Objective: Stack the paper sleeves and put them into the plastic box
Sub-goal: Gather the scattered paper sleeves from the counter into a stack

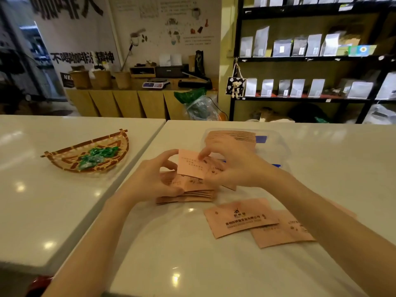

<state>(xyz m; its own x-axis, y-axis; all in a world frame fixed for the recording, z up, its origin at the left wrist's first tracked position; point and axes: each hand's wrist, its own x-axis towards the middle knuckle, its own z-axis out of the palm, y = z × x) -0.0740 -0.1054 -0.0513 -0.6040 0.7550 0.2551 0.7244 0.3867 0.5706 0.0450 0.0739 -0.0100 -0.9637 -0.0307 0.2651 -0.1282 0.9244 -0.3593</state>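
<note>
Head view: pink printed paper sleeve (pixel 191 165), seemingly pinched by both hands.

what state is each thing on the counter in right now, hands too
plastic box: open, no lid on, already holding a row of sleeves
sleeves in box: stacked together
stack under hands: lying flat on counter, roughly squared
raised sleeve: flat, tilted, pinched by both hands above the stack
loose sleeves: two, flat on counter, overlapping, not yet stacked
left hand: grip on raised sleeve
right hand: grip on raised sleeve
woven basket: holding green wrapped pieces
</note>
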